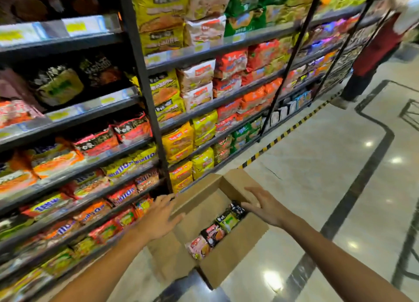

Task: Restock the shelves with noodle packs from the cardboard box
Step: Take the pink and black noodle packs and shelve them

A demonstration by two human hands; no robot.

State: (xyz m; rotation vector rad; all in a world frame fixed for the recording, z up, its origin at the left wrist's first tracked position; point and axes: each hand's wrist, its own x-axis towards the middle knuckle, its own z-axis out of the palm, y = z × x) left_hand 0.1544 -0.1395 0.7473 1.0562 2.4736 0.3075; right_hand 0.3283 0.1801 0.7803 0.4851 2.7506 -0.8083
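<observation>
Reaching with fingers spread and holding nothing, left hand (159, 217) and right hand (263, 205) flank the cardboard box (229, 254); noodle packs (215, 233) lie between them.

The cardboard box (229, 254) stands open on the floor (317, 165), just beside the foot of the shelves (90, 120). Its flaps are folded outward, so the top opening is free from above. Noodle packs (215, 231) line the right inner side of the box; the left inner part shows bare cardboard. The shelf tiers to the left are packed to their front edges (few gaps visible). A black upright post (145, 86) divides the bays. The aisle to the right is open floor; a person (374, 52) stands at its far end.
</observation>
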